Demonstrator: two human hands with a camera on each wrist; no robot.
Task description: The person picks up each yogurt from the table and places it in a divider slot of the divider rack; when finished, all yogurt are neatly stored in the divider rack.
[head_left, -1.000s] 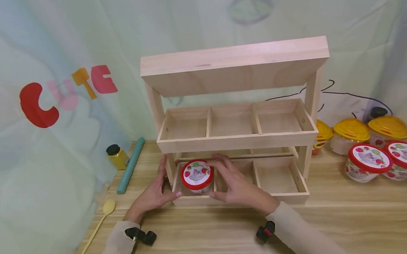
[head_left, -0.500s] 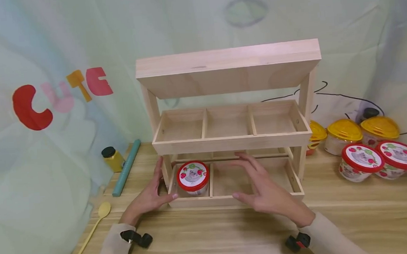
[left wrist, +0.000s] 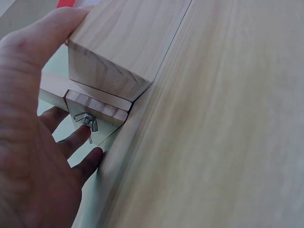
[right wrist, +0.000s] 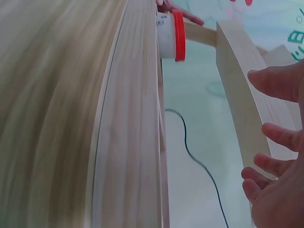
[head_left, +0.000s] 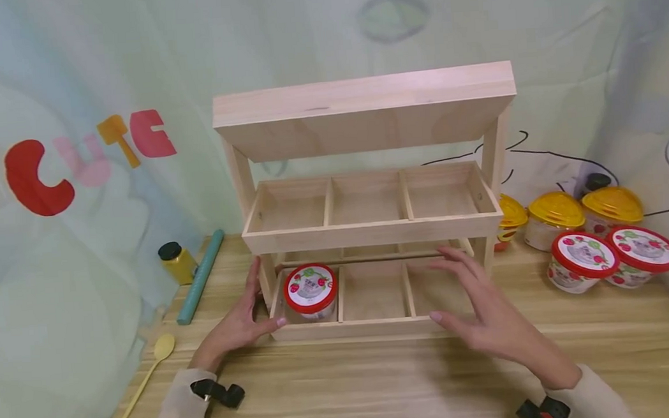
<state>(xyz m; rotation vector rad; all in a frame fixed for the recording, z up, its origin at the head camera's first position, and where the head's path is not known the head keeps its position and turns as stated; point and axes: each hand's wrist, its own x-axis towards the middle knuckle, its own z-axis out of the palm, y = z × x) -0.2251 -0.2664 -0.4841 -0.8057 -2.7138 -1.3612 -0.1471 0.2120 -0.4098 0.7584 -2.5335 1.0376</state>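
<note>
Red-lidded tub (head_left: 310, 291) sits in left compartment of lower tray of wooden rack (head_left: 370, 232), lid up, no hand on it. Left hand (head_left: 239, 323) rests against rack's left front corner, thumb along front rail, fingers up beside the post; left wrist view shows fingers straight, spread by wing nut (left wrist: 88, 120). Right hand (head_left: 487, 318) hovers before right lower compartment, fingers spread wide, holding nothing. Two more red-lidded tubs (head_left: 613, 257) and yellow-lidded tubs (head_left: 576, 216) stand right of rack on table (head_left: 380, 385). Left of rack: yellow bottle (head_left: 177, 262), teal rod (head_left: 201, 284), yellow spoon (head_left: 144, 384).
</note>
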